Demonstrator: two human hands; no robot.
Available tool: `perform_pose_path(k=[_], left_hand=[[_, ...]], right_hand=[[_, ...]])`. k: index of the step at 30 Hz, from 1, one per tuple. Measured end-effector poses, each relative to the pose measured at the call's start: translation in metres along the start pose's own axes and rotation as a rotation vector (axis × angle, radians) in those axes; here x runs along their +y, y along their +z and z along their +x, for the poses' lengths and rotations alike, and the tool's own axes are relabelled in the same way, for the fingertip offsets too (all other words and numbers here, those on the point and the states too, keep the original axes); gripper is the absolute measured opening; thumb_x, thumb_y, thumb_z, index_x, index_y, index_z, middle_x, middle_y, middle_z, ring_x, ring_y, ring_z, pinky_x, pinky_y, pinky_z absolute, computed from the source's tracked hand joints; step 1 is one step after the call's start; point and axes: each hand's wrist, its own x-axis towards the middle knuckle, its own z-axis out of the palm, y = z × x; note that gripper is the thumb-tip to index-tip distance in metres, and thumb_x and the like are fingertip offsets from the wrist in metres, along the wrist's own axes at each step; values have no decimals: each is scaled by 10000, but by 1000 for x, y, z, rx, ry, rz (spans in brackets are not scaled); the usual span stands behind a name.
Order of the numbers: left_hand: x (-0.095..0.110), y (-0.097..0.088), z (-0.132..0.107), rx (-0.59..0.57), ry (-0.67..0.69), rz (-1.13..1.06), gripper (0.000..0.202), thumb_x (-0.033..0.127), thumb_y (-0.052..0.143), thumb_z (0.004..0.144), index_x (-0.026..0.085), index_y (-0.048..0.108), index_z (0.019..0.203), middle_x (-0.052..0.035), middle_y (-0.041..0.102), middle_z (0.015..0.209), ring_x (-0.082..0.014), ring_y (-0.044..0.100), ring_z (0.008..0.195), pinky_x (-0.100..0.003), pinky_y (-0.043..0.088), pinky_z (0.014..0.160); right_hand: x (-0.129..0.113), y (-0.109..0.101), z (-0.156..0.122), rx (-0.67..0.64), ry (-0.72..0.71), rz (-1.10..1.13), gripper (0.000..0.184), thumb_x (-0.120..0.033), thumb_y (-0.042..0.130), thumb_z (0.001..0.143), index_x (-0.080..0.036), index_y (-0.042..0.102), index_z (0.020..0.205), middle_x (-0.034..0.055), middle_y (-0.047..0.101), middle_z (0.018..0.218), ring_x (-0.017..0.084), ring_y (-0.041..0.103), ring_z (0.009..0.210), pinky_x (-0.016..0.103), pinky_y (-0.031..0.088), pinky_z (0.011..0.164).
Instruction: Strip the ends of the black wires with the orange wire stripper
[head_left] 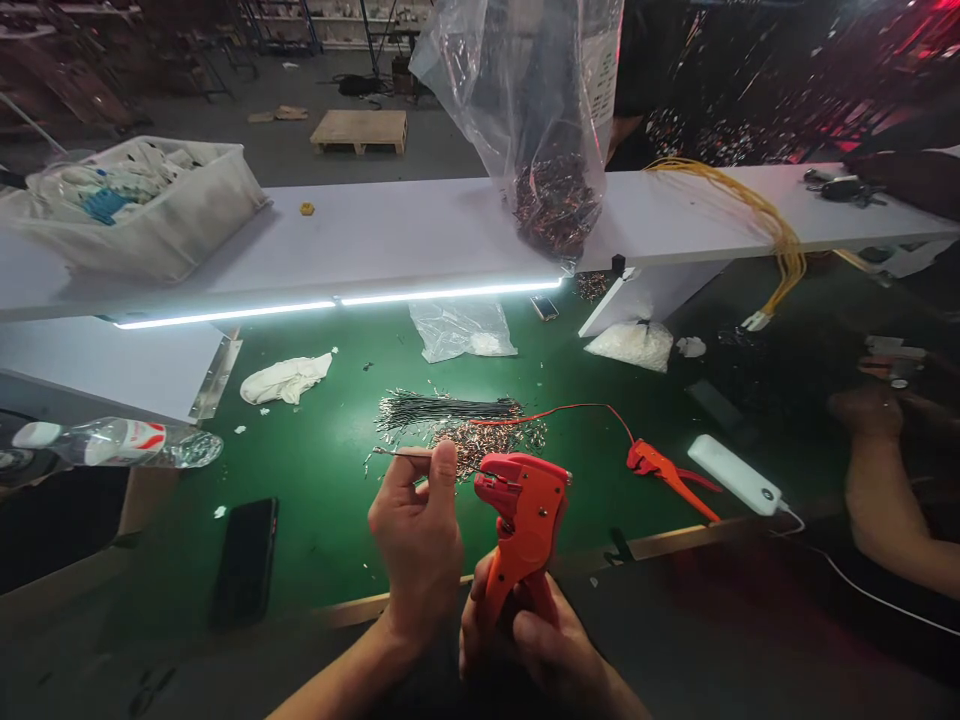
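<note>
White shelf point(405, 230), glowing light strip point(450, 293), green tabletop point(322, 530); grey floor point(281, 155) behind.

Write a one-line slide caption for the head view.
Left hand pinches a thin wire near the orange tool gripped in the right hand.

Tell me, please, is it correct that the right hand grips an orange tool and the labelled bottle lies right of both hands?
No: the head view shows the labelled bottle lying left of the left hand and the right hand, which does grip an orange tool.
</note>
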Motion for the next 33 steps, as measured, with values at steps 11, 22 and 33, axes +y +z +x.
perform_pose_path(k=[11,22,33], left_hand=[[1,3,-1,67,261,48,204,286,626,846,194,551,680,65,484,570,-60,434,488,-174,405,484],[-8,-1,-4,-143,208,-139,220,351,571,907,192,623,764,8,565,696,-97,503,593,-213,409,519],[-15,-4,1,-140,602,-86,145,122,514,915,202,629,877,13,584,664,-110,537,614,-240,454,592]], right_hand=[[3,-4,2,36,41,-61,407,-418,720,791,-162,546,1055,54,646,798,174,635,673,337,501,652],[-2,3,2,21,73,102,417,-490,705,754,-153,573,961,60,642,709,187,620,605,302,484,574],[-3,-3,1,-23,79,17,423,-471,717,766,-153,562,997,74,648,743,205,639,660,337,492,628]])
